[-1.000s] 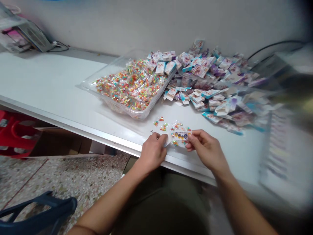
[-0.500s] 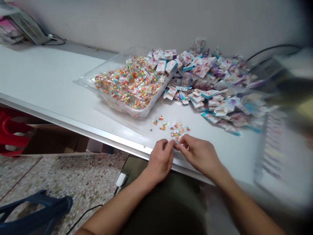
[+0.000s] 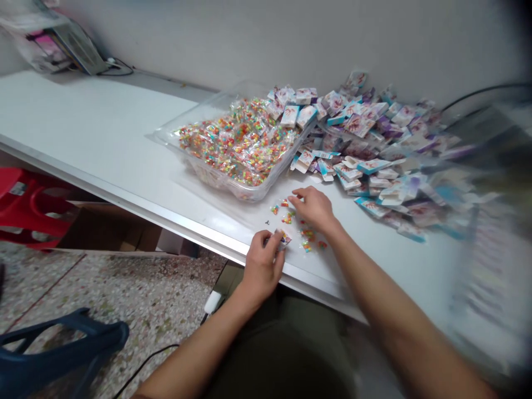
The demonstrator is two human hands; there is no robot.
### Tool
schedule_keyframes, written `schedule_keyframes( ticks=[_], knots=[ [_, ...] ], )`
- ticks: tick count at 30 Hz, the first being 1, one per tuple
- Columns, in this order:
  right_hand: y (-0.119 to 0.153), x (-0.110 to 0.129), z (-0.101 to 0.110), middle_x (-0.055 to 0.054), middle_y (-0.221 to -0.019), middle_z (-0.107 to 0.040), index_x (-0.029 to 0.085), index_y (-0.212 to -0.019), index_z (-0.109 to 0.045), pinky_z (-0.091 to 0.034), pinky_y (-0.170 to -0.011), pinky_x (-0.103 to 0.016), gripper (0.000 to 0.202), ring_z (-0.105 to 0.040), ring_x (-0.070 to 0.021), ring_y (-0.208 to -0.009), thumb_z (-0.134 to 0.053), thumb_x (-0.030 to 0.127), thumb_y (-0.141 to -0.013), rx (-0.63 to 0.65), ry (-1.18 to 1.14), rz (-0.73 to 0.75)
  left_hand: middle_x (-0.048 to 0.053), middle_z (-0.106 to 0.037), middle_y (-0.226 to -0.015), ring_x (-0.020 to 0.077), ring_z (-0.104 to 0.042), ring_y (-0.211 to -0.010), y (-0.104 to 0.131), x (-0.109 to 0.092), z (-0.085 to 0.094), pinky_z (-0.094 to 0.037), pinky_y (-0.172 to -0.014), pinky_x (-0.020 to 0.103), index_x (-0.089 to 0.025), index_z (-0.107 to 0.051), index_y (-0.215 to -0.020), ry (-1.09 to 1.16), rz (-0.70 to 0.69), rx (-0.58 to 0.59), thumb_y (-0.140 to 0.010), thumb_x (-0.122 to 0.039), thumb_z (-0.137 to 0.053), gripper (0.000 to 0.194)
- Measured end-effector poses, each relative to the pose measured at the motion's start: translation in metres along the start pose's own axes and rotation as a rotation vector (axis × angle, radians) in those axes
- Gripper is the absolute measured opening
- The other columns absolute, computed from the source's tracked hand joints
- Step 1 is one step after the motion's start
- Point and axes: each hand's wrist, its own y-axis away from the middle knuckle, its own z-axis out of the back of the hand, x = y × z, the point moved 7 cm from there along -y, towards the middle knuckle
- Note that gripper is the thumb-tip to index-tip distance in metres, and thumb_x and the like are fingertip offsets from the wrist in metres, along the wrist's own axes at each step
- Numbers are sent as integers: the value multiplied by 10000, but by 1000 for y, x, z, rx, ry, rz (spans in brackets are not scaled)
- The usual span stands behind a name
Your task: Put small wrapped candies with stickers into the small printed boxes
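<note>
My left hand (image 3: 262, 265) is closed at the table's front edge, pinching a small printed box (image 3: 285, 237) between thumb and fingers; much of the box is hidden. Up and to the right of it, my right hand (image 3: 313, 208) is over the white table with its fingers apart and nothing visible in them. Small clear packets of colourful beads (image 3: 306, 239) lie beside and below the right hand, partly covered by it. A few more bead pieces (image 3: 286, 217) lie just left of its fingertips.
A clear plastic tray (image 3: 199, 166) full of bagged colourful beads stands behind my hands. To its right spreads a heap of small printed boxes (image 3: 361, 124). A red stool (image 3: 35, 208), a cardboard box (image 3: 112, 227) and a dark blue stool (image 3: 62, 349) are at lower left.
My hands were together over one small item; now they are apart. The right hand has let go and moved up towards the loose packets, while the left keeps the box. The view has shifted slightly.
</note>
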Motion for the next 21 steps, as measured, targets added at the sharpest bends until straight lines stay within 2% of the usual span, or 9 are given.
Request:
schedule_keyframes(
  ticks=[2,4,7,10,13,15,19,21],
  knots=[
    [-17,7,-15,-153,-1121,-647,168,-967,-725,-423,-853,-362,229,-577,-294,-1070,-575,274,-830,-7,12,4,113,-513,-1088,195,-567,-948,1,1,1,-515,-837,346,-177,-520,-1261,2,1,-14,-877,-155,-519,385],
    [-24,9,-23,-143,-1081,-660,173,-886,-723,-420,-861,-357,164,-570,-291,-1079,-598,229,-796,0,-1,16,109,-513,-1088,193,-569,-941,1,1,1,-517,-836,345,-186,-514,-1266,8,5,-21,-872,-153,-523,395],
    [-16,3,-17,-89,-885,-698,168,-826,-686,-444,-786,-316,114,-628,-226,-895,-594,229,-796,11,-61,0,109,-512,-1080,193,-567,-932,0,1,0,-516,-835,343,-179,-517,-1261,17,15,-19,-870,-157,-526,392],
    [13,-4,4,-41,-791,-702,167,-882,-636,-461,-653,-263,173,-633,-160,-711,-557,317,-848,13,-183,-23,106,-511,-1070,193,-562,-917,-2,0,-5,-515,-830,347,-179,-526,-1244,17,26,-8,-865,-158,-529,380],
    [53,-2,22,-27,-764,-698,180,-884,-607,-459,-584,-246,247,-634,-149,-669,-585,421,-836,-19,-469,-17,104,-509,-1065,194,-557,-908,-5,-3,-10,-513,-829,353,-183,-524,-1243,23,29,5,-862,-163,-526,381],
    [76,1,27,-20,-754,-696,192,-845,-610,-465,-602,-259,217,-636,-153,-665,-619,408,-816,-50,-537,6,108,-507,-1064,196,-555,-907,-6,-6,-15,-511,-831,355,-176,-525,-1240,33,25,15,-860,-158,-519,381],
    [100,12,30,-17,-782,-690,202,-820,-609,-454,-672,-288,83,-631,-161,-690,-582,276,-846,-159,-200,146,114,-505,-1066,202,-549,-912,-6,-11,-21,-512,-829,359,-169,-523,-1230,25,4,30,-855,-149,-511,375],
    [104,20,31,-37,-795,-680,191,-810,-600,-439,-677,-300,96,-625,-178,-719,-539,235,-870,-211,-19,254,115,-506,-1077,206,-547,-924,-6,-14,-22,-512,-834,365,-177,-506,-1243,11,-10,28,-853,-143,-510,391]
  ],
)
